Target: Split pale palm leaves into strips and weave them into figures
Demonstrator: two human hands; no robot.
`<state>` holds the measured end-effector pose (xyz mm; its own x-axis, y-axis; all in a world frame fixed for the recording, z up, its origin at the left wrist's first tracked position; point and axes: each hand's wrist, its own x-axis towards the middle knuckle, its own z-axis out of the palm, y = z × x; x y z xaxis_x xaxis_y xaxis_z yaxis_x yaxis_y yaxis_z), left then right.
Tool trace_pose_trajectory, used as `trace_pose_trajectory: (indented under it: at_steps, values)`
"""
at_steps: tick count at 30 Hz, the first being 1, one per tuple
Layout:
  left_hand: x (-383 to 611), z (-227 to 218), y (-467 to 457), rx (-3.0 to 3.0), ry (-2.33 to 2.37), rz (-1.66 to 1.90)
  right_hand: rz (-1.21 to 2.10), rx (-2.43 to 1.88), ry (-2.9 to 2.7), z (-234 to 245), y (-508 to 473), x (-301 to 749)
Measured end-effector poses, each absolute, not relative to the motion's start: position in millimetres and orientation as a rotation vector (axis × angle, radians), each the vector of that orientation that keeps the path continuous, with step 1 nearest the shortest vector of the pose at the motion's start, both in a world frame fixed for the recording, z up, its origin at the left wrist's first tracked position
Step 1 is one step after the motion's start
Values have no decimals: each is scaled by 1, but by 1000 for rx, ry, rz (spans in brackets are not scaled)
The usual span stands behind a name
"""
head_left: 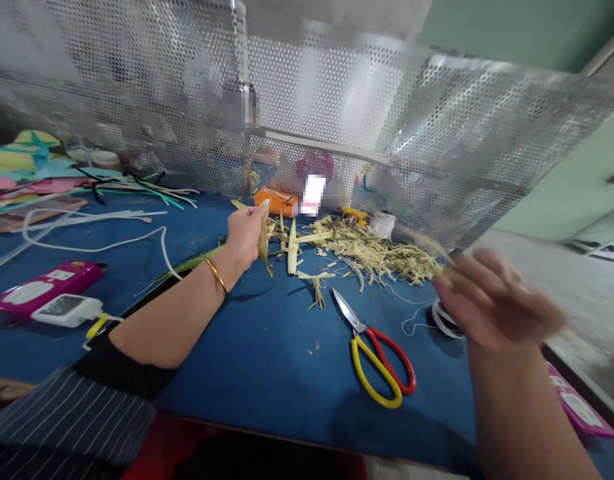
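My left hand [245, 233] is closed on a yellowish dried leaf strip [263, 245], likely a husk, which hangs below the fingers over the table. My right hand [497, 300] is raised at the right and smeared by motion. From its fingertips a blurred pale strip [434, 245] sticks out to the left. Between the hands, scissors [357, 327] with one yellow and one red handle lie with the blades nearly together. A heap of shredded pale strips [387, 257] lies behind them, with a split leaf piece [293, 250] beside it. A spool of white thread [447, 319] stands under my right hand.
A perforated metal screen [327, 87] closes off the back of the blue table [271, 373]. A lit phone [313, 195] and an orange packet [275, 200] stand against it. At left are a magenta case [51, 283], a white device [67, 310], cables and coloured sheets [37, 160].
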<state>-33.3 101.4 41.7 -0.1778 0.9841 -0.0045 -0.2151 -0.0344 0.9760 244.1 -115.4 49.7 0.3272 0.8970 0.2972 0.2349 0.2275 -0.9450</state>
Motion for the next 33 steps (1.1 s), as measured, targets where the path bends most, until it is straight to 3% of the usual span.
trace_pose_trajectory:
  at_steps: [5,9,11,13,19,25,33]
  values:
    - [-18,46,79,1122,1005,1129,313,-1608,-1177,49,-45,242]
    - [-8,51,73,1303,922,1049,88,-2016,-1303,25,-61,236]
    - [-2,53,75,1399,920,1074,248,-2258,-1680,14,-93,224]
    - [6,52,78,1474,921,1093,568,-2194,-1961,2,-128,209]
    - [31,38,92,1590,890,1076,335,-2266,-2033,-23,-165,180]
    - [38,32,100,1567,818,1053,511,-2276,-1926,-20,-147,192]
    - [42,22,100,1576,819,1012,1046,-1505,-1244,-20,-125,215]
